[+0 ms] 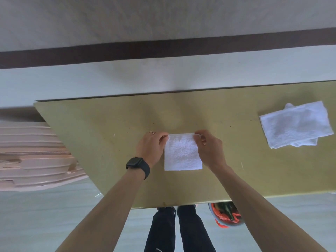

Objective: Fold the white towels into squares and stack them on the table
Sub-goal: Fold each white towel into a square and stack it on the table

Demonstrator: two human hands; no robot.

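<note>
A small white towel [182, 155], folded to a near square, lay flat on the olive-green bench [109, 128], about midway along it and closer to its near edge. The left hand [151, 144] pinched the towel's far left corner between thumb and fingertips, and the right hand [209, 148] pinched the far right corner the same way, so each grip was closed on the cloth's far edge. The near edge of the towel rested on the bench between the two wrists.

Well apart, toward the right end of the bench, sat a loose pile of white towels [296, 124], its layers not squarely aligned.

The left wrist wore a black smartwatch [137, 165], and a ring [151, 132] showed on a left finger. A pink ribbed suitcase [32, 157] stood on the floor beside the bench's left end. Beneath the near edge stood a bin [225, 215] with a red liner, holding a green bottle [229, 212].
</note>
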